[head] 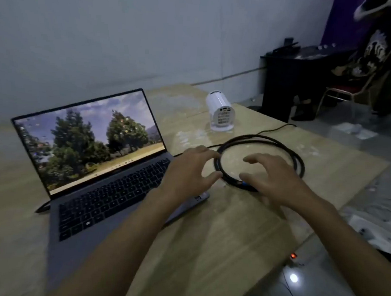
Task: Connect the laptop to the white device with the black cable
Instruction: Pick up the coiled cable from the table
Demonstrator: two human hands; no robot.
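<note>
An open grey laptop (108, 188) sits on the wooden table (218, 242), its screen lit with a picture of trees. A small white cylindrical device (220, 111) stands on a base behind it, its grille and ports facing me. Between them lies a coiled black cable (282, 146). My left hand (188, 172) hovers at the coil's left edge, fingers spread, thumb near the cable. My right hand (271, 176) hangs over the coil's near side, fingers apart, thumb by a blue-marked plug at the front of the coil. Neither hand grips the cable.
A second thin black cord (277, 128) runs from the coil area off the table's right edge. A dark plug sticks out at the laptop's left side (43, 207). A black cabinet (294, 80) and a chair stand beyond. Papers lie on the floor at right.
</note>
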